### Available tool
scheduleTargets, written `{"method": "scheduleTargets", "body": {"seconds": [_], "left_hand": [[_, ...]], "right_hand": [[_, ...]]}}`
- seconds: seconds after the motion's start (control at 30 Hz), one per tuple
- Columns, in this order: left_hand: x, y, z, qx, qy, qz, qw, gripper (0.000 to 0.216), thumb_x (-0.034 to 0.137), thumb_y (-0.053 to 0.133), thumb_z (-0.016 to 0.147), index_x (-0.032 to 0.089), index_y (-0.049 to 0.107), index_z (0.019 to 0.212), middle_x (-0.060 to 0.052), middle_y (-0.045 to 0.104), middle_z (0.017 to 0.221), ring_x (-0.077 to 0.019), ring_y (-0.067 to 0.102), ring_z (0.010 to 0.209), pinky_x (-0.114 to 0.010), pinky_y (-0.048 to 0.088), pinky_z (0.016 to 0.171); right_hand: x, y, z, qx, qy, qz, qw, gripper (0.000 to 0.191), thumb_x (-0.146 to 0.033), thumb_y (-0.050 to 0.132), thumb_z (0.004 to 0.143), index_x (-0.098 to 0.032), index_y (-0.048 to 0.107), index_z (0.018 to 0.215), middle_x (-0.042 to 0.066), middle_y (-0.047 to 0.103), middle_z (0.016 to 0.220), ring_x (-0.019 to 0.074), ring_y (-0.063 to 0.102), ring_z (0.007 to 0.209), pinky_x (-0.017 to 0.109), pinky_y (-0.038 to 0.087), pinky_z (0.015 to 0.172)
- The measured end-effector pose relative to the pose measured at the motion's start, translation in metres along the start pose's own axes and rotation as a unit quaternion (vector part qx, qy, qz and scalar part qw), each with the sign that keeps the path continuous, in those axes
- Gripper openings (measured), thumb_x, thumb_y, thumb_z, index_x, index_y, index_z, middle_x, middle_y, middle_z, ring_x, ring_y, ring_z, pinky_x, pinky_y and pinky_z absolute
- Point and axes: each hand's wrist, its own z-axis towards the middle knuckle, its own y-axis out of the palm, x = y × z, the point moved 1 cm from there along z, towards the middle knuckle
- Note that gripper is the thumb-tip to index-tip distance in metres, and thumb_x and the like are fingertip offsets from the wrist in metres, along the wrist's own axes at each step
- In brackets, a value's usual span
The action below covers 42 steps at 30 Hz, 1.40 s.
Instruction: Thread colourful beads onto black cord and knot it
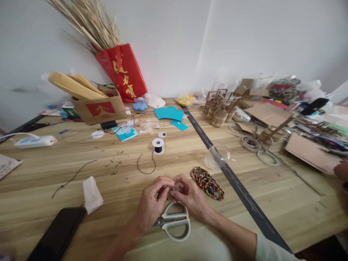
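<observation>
My left hand [150, 203] and my right hand [190, 195] meet over the wooden table [272, 188], fingers pinched together round a small piece of beadwork [165, 189] held between them. Pale green scissors [175, 222] lie on the table just under my wrists. A flat oval mat of coloured beads [207, 183] rests right of my right hand. A spool of black thread [158, 145] stands beyond my hands, its loose end curling on the wood.
A clear plastic cup [216, 156] lies on its side near the dark table seam [244, 195]. A black phone [57, 235] and folded tissue [91, 194] sit at front left. Cardboard box [99, 107], red bag [123, 72], blue paper [168, 113] and wicker pieces [219, 108] crowd the back. Another person's hand [343, 170] shows at the right edge.
</observation>
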Motion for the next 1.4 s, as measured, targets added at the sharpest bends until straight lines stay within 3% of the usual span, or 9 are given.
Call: {"method": "scheduleTargets", "body": {"seconds": [0.13,0.23,0.37,0.5,0.63,0.87,1.07,1.3,1.4], "left_hand": [[-0.004,0.005,-0.001,-0.035,-0.009,0.022,0.999,0.021,0.008,0.052,0.079,0.020,0.065,0.090,-0.006,0.064,0.095,-0.0158,0.063,0.090,-0.023,0.056,0.072],[-0.010,0.003,-0.001,-0.057,-0.034,0.021,0.998,0.018,0.015,0.056,0.079,0.019,0.066,0.093,-0.007,0.064,0.098,-0.0170,0.064,0.089,-0.025,0.058,0.071],[-0.026,-0.008,0.001,-0.013,-0.063,0.054,0.996,0.015,0.025,0.055,0.081,0.018,0.067,0.086,-0.007,0.068,0.089,-0.0189,0.065,0.084,-0.030,0.056,0.074],[-0.043,-0.021,0.002,0.039,-0.140,0.076,0.986,0.017,0.029,0.054,0.080,0.017,0.065,0.083,-0.006,0.070,0.086,-0.0198,0.066,0.083,-0.032,0.053,0.079],[-0.048,-0.025,0.001,0.041,-0.165,0.073,0.983,0.019,0.030,0.052,0.079,0.017,0.066,0.083,-0.006,0.071,0.086,-0.0210,0.066,0.085,-0.033,0.051,0.081],[-0.055,-0.022,0.000,0.005,-0.163,0.041,0.986,0.021,0.032,0.054,0.079,0.016,0.066,0.087,-0.006,0.072,0.089,-0.0211,0.067,0.087,-0.033,0.051,0.083],[-0.068,-0.023,0.000,0.001,-0.167,0.007,0.986,0.019,0.033,0.057,0.079,0.016,0.066,0.082,-0.005,0.073,0.083,-0.0199,0.068,0.081,-0.030,0.053,0.077],[-0.061,-0.024,0.002,-0.008,-0.148,0.016,0.989,0.018,0.031,0.057,0.078,0.017,0.067,0.080,-0.005,0.073,0.079,-0.0196,0.068,0.076,-0.029,0.054,0.072],[-0.055,-0.024,0.003,-0.014,-0.139,0.027,0.990,0.018,0.030,0.056,0.079,0.017,0.068,0.079,-0.005,0.073,0.079,-0.0195,0.068,0.075,-0.029,0.054,0.070]], "right_hand": [[0.002,-0.020,-0.011,-0.006,0.026,-0.048,0.998,0.017,-0.032,0.059,0.082,-0.014,0.058,0.082,-0.002,0.057,0.061,0.0096,0.051,0.054,0.020,0.039,0.052],[-0.003,-0.038,-0.021,0.010,-0.024,-0.158,0.987,0.018,-0.032,0.057,0.085,-0.015,0.062,0.081,0.001,0.059,0.070,0.0113,0.052,0.063,0.021,0.040,0.056],[-0.018,-0.064,-0.036,0.043,-0.041,-0.262,0.963,0.022,-0.034,0.053,0.089,-0.016,0.065,0.084,0.002,0.060,0.068,0.0118,0.052,0.059,0.021,0.040,0.053],[-0.037,-0.085,-0.047,0.083,-0.038,-0.318,0.944,0.026,-0.037,0.051,0.090,-0.017,0.067,0.094,0.006,0.068,0.080,0.0157,0.060,0.069,0.024,0.047,0.061],[-0.045,-0.100,-0.052,0.108,-0.020,-0.333,0.937,0.030,-0.039,0.048,0.090,-0.017,0.067,0.096,0.005,0.067,0.079,0.0150,0.060,0.066,0.022,0.048,0.058],[-0.044,-0.108,-0.051,0.121,0.016,-0.322,0.939,0.031,-0.042,0.047,0.091,-0.017,0.065,0.095,0.001,0.060,0.065,0.0135,0.055,0.057,0.022,0.044,0.051],[-0.040,-0.105,-0.044,0.116,0.020,-0.321,0.940,0.028,-0.041,0.051,0.088,-0.017,0.066,0.089,0.002,0.063,0.070,0.0135,0.056,0.061,0.023,0.043,0.054],[-0.034,-0.112,-0.043,0.128,0.042,-0.240,0.961,0.034,-0.047,0.051,0.086,-0.015,0.062,0.084,0.004,0.066,0.070,0.0141,0.058,0.058,0.023,0.045,0.050],[-0.019,-0.121,-0.049,0.128,0.057,-0.342,0.929,0.030,-0.041,0.047,0.088,-0.016,0.062,0.083,0.003,0.064,0.068,0.0154,0.059,0.058,0.026,0.045,0.052]]}}
